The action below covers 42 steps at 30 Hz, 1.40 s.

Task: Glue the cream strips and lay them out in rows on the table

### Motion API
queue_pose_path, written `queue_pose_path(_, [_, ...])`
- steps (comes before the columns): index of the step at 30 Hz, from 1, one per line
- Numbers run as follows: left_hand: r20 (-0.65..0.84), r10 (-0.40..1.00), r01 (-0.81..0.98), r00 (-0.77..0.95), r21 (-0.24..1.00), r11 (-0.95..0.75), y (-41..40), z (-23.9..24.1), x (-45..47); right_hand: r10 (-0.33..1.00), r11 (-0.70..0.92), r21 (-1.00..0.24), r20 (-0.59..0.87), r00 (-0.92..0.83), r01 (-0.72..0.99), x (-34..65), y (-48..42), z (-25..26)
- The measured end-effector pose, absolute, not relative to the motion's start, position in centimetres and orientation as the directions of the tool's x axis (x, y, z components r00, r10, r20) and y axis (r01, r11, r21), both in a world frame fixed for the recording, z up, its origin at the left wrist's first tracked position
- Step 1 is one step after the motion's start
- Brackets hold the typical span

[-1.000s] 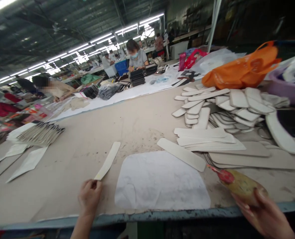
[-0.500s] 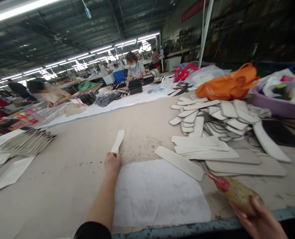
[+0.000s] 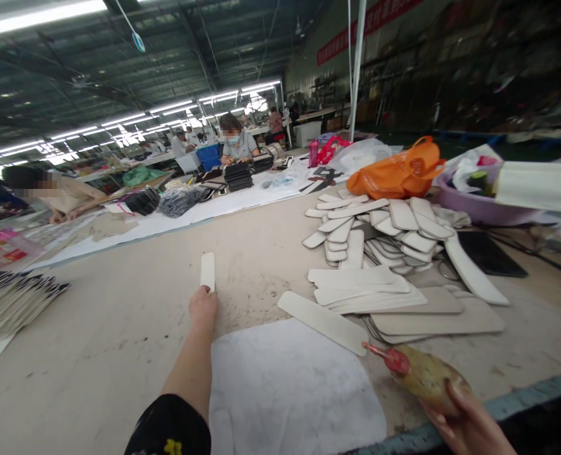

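Observation:
My left hand (image 3: 203, 304) is closed around the near end of a flat, off-white strip (image 3: 208, 270), which points away from me over the table. In my right hand (image 3: 463, 420), at the front edge, lies a yellowish squeeze bottle (image 3: 429, 379) with a red neck and thin nozzle pointing left. Just beyond the nozzle tip rests a longer white strip (image 3: 322, 321), apart from the stacks. Between my arms a white sheet (image 3: 294, 385) lies flat on the table. Some fingers of both hands are hidden.
To the right is a heap of pale strips (image 3: 394, 230) beside larger pale panels (image 3: 444, 319). Behind them stand an orange bag (image 3: 398, 170) and a purple basin (image 3: 479, 205). Layered pieces (image 3: 18, 303) lie at left. Co-workers sit across the table.
The view has turned to the right, so the table's contents appear farther left. The strip in my left hand has swung from leaning right to nearly straight ahead. My right hand still holds the bottle.

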<state>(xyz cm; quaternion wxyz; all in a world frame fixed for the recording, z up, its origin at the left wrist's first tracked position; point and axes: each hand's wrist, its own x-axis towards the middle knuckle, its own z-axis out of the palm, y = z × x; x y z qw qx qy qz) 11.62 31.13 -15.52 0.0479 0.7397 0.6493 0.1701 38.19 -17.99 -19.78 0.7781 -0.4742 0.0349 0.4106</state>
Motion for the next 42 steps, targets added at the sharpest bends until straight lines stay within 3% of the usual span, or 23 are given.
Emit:
queue_pose_path(9, [0.301, 0.953, 0.859, -0.042, 0.497, -0.119, 25.3, -16.1, 11.3, 0.610, 0.242, -0.696, -0.433, 0.664, -0.676, 38.0, -17.7, -18.9])
queue_pose_path(17, [0.130, 0.901, 0.731, 0.415, 0.542, -0.415, 17.0, -16.1, 21.9, 0.627, 0.289, -0.686, -0.391, 0.674, -0.668, 37.6, -17.0, -17.7])
queue_pose_path(20, [0.080, 0.887, 0.738, 0.454, 0.523, -0.425, 15.5, -15.7, 24.7, 0.632, 0.287, -0.700, -0.375, 0.678, -0.654, 37.5, -17.2, -18.0])
queue_pose_path(24, [0.001, 0.925, 0.784, 0.380, 0.530, -0.323, 16.0, -15.1, 25.8, 0.635, 0.267, -0.710, -0.379, 0.673, -0.652, 37.6, -17.5, -18.4])
queue_pose_path(29, [-0.051, 0.950, 0.725, 0.307, 0.659, -0.199, 14.9, -13.1, 22.8, 0.659, 0.267, -0.702, -0.367, 0.657, -0.661, 37.7, -17.6, -18.6])
queue_pose_path(37, [-0.205, 0.960, 0.562, 0.191, 0.824, 0.064, 3.7, -14.1, 10.3, 0.692, 0.294, -0.712, -0.301, 0.656, -0.637, 37.8, -17.6, -18.2])
queue_pose_path(39, [-0.197, 0.961, 0.610, 0.196, 0.791, 0.038, 1.5, -14.9, 7.8, 0.702, 0.277, -0.733, -0.286, 0.652, -0.621, 37.7, -17.5, -17.8])
queue_pose_path(42, [0.003, 0.953, 0.712, 0.302, 0.664, -0.228, -0.1, -15.8, 5.3, 0.702, 0.238, -0.782, -0.272, 0.658, -0.577, 37.1, -17.4, -16.9])
